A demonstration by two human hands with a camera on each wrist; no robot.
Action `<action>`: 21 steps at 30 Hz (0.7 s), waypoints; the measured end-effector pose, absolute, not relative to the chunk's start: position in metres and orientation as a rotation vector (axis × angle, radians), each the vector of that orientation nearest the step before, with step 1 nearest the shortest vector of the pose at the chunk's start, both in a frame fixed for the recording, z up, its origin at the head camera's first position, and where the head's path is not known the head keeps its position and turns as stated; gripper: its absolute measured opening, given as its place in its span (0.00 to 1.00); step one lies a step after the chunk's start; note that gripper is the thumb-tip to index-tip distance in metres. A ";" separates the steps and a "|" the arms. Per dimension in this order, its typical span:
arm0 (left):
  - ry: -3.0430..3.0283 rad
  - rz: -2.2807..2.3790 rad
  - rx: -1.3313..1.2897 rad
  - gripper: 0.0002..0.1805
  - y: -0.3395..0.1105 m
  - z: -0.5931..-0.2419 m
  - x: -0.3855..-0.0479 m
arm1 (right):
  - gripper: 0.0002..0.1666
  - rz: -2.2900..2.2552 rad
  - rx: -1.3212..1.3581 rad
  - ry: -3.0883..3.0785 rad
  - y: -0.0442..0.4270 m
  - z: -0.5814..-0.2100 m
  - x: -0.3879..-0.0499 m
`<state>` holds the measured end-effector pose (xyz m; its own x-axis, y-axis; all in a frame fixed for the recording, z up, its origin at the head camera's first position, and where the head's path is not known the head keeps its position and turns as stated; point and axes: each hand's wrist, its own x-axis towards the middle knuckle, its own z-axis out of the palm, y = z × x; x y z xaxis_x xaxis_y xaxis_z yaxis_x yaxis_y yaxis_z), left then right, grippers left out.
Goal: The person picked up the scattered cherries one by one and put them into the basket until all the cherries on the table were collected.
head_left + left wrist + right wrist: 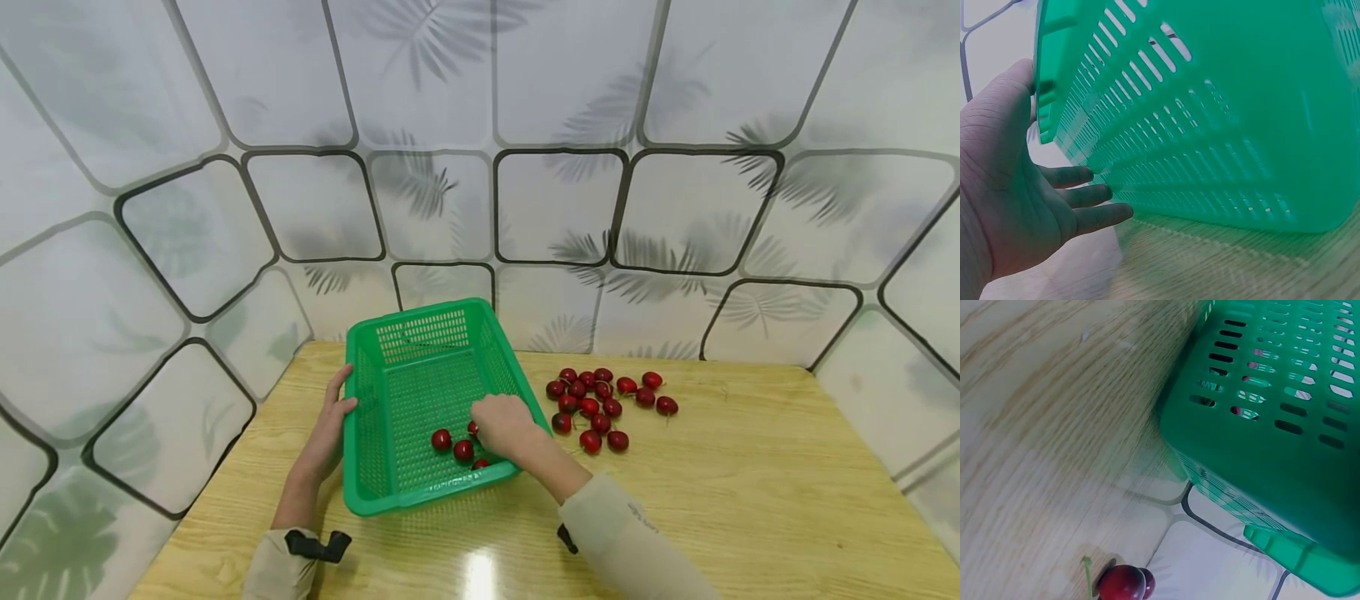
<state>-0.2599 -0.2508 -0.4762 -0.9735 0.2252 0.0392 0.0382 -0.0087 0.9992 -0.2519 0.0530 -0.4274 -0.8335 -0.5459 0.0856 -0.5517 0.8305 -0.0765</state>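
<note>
A green plastic basket point(367, 492) with slotted walls stands on the table. My left hand point(324, 437) holds its left side, the thumb at the rim and several fingers point(1088, 197) reaching along the outer wall. My right hand point(506, 427) is over the basket's front right part, knuckles up and fingers curled. A dark red cherry point(472, 429) shows at its edge; whether the fingers hold it is hidden. Near it on the basket floor lie a cherry point(441, 440), another cherry point(463, 451) and a partly hidden cherry point(480, 464).
Several loose cherries point(588, 407) with stems lie in a cluster right of the basket on the wood-grain table point(735, 467). A cherry point(1121, 583) also shows low in the right wrist view. A patterned white cloth wall point(558, 208) rises behind the table.
</note>
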 end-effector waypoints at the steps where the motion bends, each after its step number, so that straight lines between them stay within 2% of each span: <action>1: 2.115 2.122 0.285 0.33 -0.251 -0.476 -0.260 | 0.20 0.156 0.884 -2.947 0.053 -0.427 -0.252; 12: 2.115 2.129 0.266 0.33 -0.251 -0.476 -0.261 | 0.25 0.383 0.816 -2.908 0.054 -0.425 -0.254; 21: 2.111 2.152 0.308 0.33 -0.250 -0.477 -0.261 | 0.15 0.517 0.752 -2.737 0.056 -0.424 -0.256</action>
<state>-0.2613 -0.2499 -0.4775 -0.9732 0.2202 0.0665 0.0622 -0.0264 0.9977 -0.2555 0.0563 -0.4245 -0.8336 -0.4409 0.3328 -0.5319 0.8031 -0.2684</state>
